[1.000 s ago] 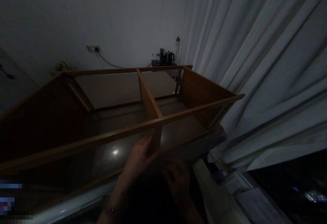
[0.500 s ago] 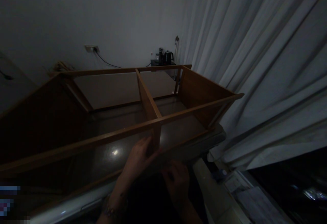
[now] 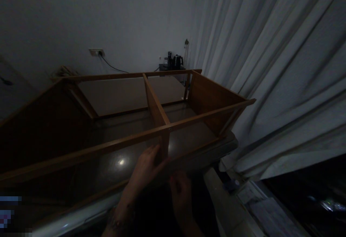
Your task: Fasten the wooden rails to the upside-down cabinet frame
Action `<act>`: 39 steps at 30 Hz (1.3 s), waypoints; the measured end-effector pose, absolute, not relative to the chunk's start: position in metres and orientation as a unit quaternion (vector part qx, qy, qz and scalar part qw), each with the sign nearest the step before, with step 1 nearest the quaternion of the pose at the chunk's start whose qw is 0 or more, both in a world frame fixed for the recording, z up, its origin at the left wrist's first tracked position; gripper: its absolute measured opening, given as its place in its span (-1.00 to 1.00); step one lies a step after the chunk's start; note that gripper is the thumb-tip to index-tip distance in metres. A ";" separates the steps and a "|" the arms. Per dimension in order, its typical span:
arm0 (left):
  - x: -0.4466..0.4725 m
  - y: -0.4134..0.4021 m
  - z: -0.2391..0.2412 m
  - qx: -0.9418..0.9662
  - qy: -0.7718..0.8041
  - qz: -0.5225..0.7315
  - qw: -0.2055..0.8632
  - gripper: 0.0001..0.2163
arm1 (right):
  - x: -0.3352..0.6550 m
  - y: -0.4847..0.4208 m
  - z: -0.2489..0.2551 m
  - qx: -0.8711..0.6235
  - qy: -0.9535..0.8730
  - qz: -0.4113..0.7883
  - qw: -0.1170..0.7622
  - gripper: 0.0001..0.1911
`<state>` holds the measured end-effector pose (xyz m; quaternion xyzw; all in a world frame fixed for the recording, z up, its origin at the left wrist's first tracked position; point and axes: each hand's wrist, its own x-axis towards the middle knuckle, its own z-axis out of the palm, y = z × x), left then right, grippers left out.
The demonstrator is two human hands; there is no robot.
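Observation:
A wooden shelf frame (image 3: 116,144) lies on its side across a padded surface, with a divider panel (image 3: 156,102) near its middle. At the near end of that panel, my left hand (image 3: 146,163) is closed around the edge, its fingers on the left face and its thumb reaching across the front. Lower and to the right is my right hand (image 3: 181,190), its fingers curled together in front of the frame's near side. Dim light hides whatever those fingers may hold.
A long white curtain (image 3: 259,60) hangs at the right. Behind the frame are a black kettle (image 3: 177,61) on a small stand and a wall socket (image 3: 96,52) with a cord. Flat boxes or papers (image 3: 267,208) lie low at the right.
My right hand has shifted a little to the left, its fingers still curled. My left hand stays at the divider panel, and the frame has not moved.

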<state>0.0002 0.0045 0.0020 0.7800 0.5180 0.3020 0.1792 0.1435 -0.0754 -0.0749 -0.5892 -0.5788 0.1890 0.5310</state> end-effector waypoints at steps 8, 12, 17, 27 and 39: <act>-0.001 0.006 -0.003 0.783 0.515 0.303 0.173 -0.66 | 0.165 -0.064 -0.077 -0.494 -0.708 0.011 0.504 -0.85; 0.000 0.005 -0.002 0.781 0.517 0.306 0.172 -0.68 | 0.176 -0.058 -0.072 -0.450 -0.758 0.012 0.472 -0.86; -0.001 0.005 -0.005 0.777 0.520 0.319 0.157 -0.68 | 0.196 -0.051 -0.056 -0.404 -0.829 0.025 0.387 -0.77; -0.001 0.004 -0.004 0.778 0.520 0.313 0.165 -0.69 | 0.193 -0.047 -0.054 -0.366 -0.846 0.027 0.387 -0.84; 0.001 0.003 0.003 0.774 0.520 0.316 0.175 -0.71 | 0.166 -0.052 -0.075 -0.391 -0.741 0.067 0.542 -0.83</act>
